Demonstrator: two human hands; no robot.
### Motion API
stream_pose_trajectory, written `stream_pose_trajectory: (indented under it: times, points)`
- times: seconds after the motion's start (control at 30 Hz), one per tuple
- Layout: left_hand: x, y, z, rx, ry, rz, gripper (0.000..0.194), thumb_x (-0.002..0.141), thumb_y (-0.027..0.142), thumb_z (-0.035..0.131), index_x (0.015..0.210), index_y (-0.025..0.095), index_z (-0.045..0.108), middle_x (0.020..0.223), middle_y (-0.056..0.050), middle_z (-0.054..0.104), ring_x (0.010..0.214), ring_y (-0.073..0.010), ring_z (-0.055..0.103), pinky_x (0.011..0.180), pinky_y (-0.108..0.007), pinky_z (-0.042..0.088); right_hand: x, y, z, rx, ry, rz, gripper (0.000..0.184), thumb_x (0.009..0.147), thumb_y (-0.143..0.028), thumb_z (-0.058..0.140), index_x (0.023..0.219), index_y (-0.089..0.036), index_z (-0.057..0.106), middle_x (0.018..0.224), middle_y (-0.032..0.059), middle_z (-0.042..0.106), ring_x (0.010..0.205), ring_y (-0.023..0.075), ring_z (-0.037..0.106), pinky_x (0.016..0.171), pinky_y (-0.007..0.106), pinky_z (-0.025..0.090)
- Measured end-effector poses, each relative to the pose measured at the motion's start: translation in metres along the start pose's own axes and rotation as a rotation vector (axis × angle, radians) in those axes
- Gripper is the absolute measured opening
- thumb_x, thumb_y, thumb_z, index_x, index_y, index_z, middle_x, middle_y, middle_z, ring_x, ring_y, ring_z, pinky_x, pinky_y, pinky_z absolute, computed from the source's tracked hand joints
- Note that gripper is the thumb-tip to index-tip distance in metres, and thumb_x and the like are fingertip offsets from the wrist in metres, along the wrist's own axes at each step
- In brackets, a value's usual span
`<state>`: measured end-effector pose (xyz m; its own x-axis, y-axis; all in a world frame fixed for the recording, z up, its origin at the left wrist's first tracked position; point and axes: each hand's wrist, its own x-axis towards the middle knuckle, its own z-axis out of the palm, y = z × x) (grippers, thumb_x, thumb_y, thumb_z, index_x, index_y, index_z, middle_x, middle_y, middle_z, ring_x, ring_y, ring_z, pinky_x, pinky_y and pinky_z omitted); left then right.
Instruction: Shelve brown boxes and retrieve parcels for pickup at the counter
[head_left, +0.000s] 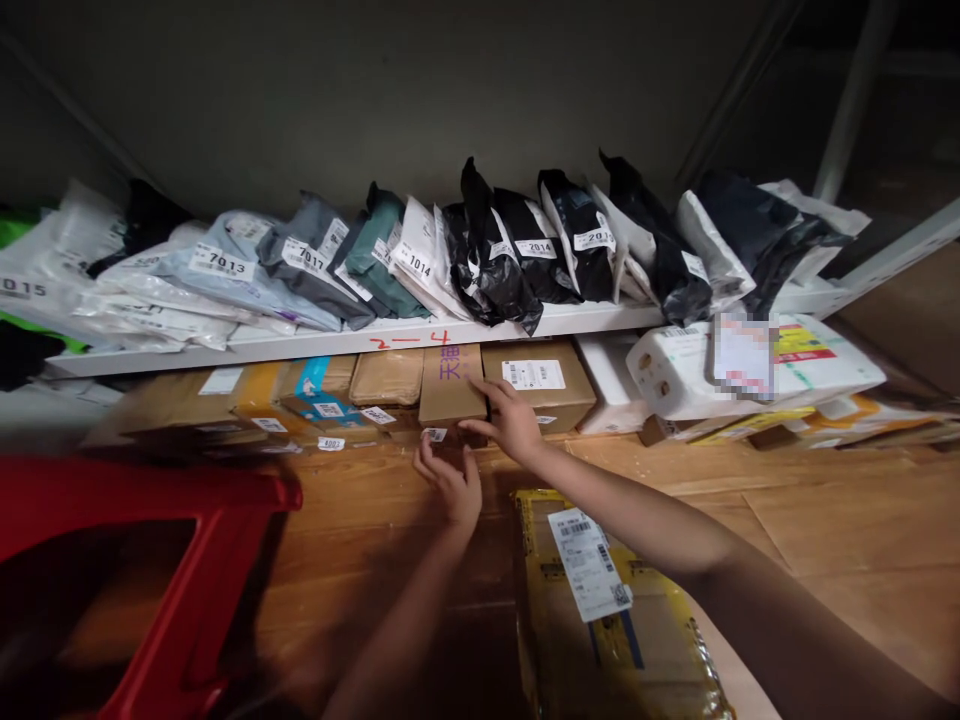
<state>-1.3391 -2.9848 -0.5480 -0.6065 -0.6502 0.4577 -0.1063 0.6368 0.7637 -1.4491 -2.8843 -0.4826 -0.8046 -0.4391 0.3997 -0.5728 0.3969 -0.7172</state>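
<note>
Under the white shelf, a narrow brown cardboard box (450,395) with purple print stands in a row of boxes. My right hand (510,420) is at its right front edge, fingers apart and fingertips seeming to touch its top. Just before the box's lower front, near a small white label (433,435), is my left hand (450,485), with its fingers parted and curved and nothing held. Right of the narrow box sits a wider cardboard box (551,385) with a white label. On the left is a smaller brown box (386,378).
Above, the white shelf (345,345) carries several labelled parcel bags (536,245). A yellow-taped carton (660,650) lies on the wooden floor below my right arm. At left stands a red plastic stool (247,495). A white wrapped pack (675,375) rests at right.
</note>
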Motion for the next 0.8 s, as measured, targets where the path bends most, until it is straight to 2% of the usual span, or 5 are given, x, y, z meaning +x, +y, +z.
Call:
stream_pose_trajectory:
  times: [0.13, 0.3, 0.57, 0.7, 0.8]
  points:
    - [-0.002, 0.008, 0.010, 0.024, -0.049, -0.053, 0.081, 0.091, 0.032, 0.054, 0.153, 0.008, 0.008, 0.151, -0.026, 0.016, 0.143, -0.0320, 0.024, 0.117, -0.046, 0.027, -0.004, 0.003, 0.011, 0.079, 0.048, -0.006, 0.071, 0.078, -0.052, 0.074, 0.139, -0.024, 0.053, 0.138, 0.0134, 0.053, 0.130, 0.0264, 0.050, 0.110, 0.039, 0.043]
    - [0.021, 0.013, 0.011, 0.027, -0.031, -0.139, 0.068, 0.087, 0.025, 0.053, 0.146, 0.005, 0.025, 0.137, -0.026, 0.039, 0.133, -0.0330, 0.039, 0.113, -0.046, 0.033, -0.004, 0.006, 0.016, 0.112, 0.034, -0.017, 0.065, 0.085, -0.048, 0.069, 0.143, -0.027, 0.047, 0.147, 0.0106, 0.047, 0.141, 0.0237, 0.038, 0.115, 0.040, 0.037]
    - [0.063, 0.018, 0.034, 0.049, -0.206, -0.386, 0.068, 0.082, 0.035, 0.060, 0.140, 0.006, 0.040, 0.138, -0.026, 0.045, 0.136, -0.0366, 0.036, 0.115, -0.052, 0.024, 0.030, 0.026, 0.023, 0.134, 0.054, 0.022, 0.058, 0.088, -0.041, 0.067, 0.139, -0.022, 0.049, 0.152, 0.0125, 0.040, 0.142, 0.0231, 0.037, 0.116, 0.038, 0.035]
    - [0.045, 0.012, 0.030, 0.040, -0.195, -0.561, 0.062, 0.084, 0.036, 0.056, 0.138, 0.010, 0.042, 0.137, -0.025, 0.043, 0.131, -0.0379, 0.040, 0.107, -0.056, 0.036, 0.025, 0.049, -0.002, 0.126, 0.012, 0.012, 0.057, 0.095, -0.048, 0.052, 0.144, -0.022, 0.041, 0.147, 0.0111, 0.046, 0.137, 0.0223, 0.043, 0.113, 0.037, 0.037]
    - [0.030, 0.025, 0.013, 0.044, -0.151, -0.347, 0.071, 0.080, 0.029, 0.062, 0.143, 0.007, 0.036, 0.141, -0.024, 0.035, 0.135, -0.0339, 0.033, 0.113, -0.051, 0.030, 0.018, 0.089, -0.043, -0.226, 0.187, 0.282, 0.055, 0.098, -0.047, 0.043, 0.141, -0.013, 0.041, 0.139, 0.0171, 0.053, 0.129, 0.0275, 0.047, 0.111, 0.042, 0.037]
